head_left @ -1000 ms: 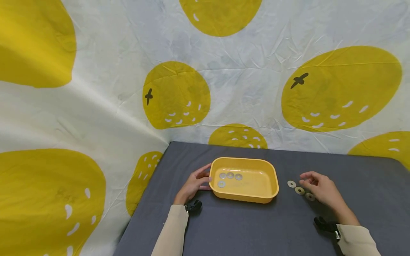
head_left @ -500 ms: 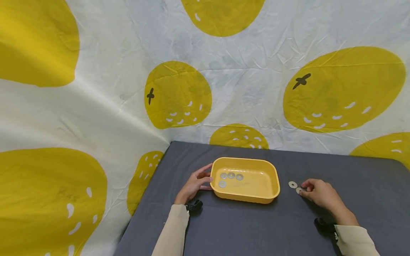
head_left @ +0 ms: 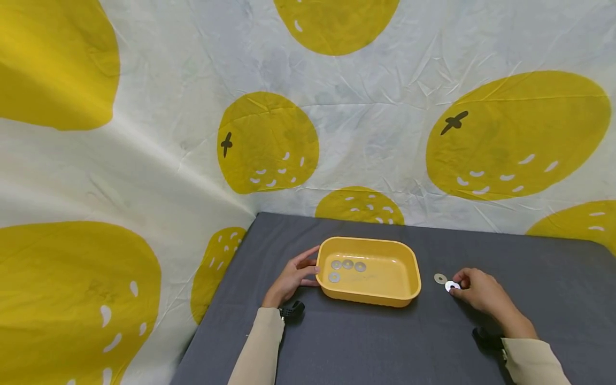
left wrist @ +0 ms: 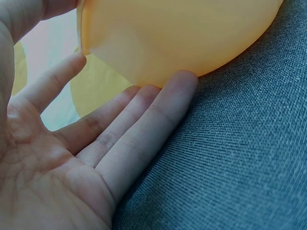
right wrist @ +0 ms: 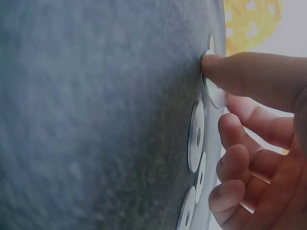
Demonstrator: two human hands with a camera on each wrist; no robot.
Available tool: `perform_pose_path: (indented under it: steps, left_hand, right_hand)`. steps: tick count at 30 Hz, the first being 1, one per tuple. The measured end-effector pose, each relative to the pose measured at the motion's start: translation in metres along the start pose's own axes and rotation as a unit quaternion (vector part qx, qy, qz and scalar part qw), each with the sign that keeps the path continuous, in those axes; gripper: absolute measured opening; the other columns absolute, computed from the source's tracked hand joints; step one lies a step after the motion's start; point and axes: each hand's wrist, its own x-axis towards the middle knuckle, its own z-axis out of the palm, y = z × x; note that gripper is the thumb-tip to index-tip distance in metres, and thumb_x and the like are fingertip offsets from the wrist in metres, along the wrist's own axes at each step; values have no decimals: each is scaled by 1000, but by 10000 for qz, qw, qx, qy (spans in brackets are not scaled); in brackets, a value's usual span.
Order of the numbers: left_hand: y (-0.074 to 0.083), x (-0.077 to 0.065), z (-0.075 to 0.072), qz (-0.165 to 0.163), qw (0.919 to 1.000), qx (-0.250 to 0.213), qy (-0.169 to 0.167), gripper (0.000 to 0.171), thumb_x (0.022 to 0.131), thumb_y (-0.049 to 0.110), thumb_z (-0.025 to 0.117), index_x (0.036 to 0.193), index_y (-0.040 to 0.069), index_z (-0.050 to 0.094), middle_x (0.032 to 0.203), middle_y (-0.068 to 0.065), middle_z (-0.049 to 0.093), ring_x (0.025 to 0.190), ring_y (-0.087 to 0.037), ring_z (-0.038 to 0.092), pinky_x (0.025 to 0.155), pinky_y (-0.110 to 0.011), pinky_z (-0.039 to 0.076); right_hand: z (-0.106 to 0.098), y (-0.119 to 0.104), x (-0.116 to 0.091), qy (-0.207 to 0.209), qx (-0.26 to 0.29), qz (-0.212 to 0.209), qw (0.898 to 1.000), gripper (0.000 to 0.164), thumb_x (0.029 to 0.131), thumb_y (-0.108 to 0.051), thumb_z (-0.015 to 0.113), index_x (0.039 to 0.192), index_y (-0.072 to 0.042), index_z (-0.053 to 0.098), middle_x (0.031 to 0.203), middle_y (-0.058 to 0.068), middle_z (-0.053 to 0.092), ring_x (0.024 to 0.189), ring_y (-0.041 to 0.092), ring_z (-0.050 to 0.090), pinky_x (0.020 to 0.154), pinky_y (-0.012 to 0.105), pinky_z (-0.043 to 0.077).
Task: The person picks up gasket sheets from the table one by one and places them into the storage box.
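So, from where I stand, left to right: left hand (head_left: 291, 278) at the left end of the yellow tray (head_left: 385, 278), fingers straight and spread against the outer wall, one digit up at the rim. Looks like bracing, probably to stop the tray sliding; not clenched. Tray sits flat, hollow side up. Four washers in the tray (head_left: 347, 264) lie flat towards its left end, three in a row, one nearer the person; right half of the floor is bare.

Just right of the tray, on the cloth, one flat washer (head_left: 437, 278). Beside it, right hand (head_left: 483, 294) pinches a tilted washer (right wrist: 216, 93) by the edge, thumb on its face; the edge grip likely suits something so thin. Other fingers curl loosely, holding nothing.

Around: lemon-print curtain (head_left: 375, 144) behind and at left, dark strap on the left wrist (head_left: 292, 309), grey cloth (head_left: 361, 342) underneath, another strap on the right wrist (head_left: 487, 339). In the way: the flat washer and the tray's right wall, both between right hand and tray floor. Three more washers (right wrist: 194, 143) show under the right palm, hidden from the head view; can't tell if they touch.
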Motion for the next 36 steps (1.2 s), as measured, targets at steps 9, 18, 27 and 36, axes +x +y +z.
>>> perform_pose_path:
  steps: [9,18,27,36]
  left_hand:
    - [0,0,0,-15,10000,-7,-2,63,97,17,71,153,34,48,139,-18,61,109,-22,71,87,-46,64]
    - [-1,1,0,-12,10000,6,-11,62,97,17,70,153,35,49,138,-18,61,109,-22,71,87,-46,64]
    - [1,1,0,20,10000,14,-12,62,98,16,70,153,34,48,139,-18,61,108,-23,71,87,-46,64]
    - [1,1,1,-53,10000,-14,42,62,98,14,69,153,34,48,139,-17,61,110,-22,70,86,-45,64]
  right_hand:
    - [2,-11,-6,81,-76,-112,9999,24,89,-19,77,102,-7,62,82,1,62,69,15,53,60,31,40]
    - [4,-17,-9,148,103,-504,9986,23,93,-15,73,113,-4,66,80,1,64,68,14,54,59,31,42]
    - [-3,-27,-11,171,890,-410,9950,33,99,-21,68,122,3,64,74,2,58,57,9,50,50,26,42]
    - [-7,-39,-10,9,1592,-247,9869,41,100,-24,67,128,6,60,75,6,61,62,11,55,52,26,46]
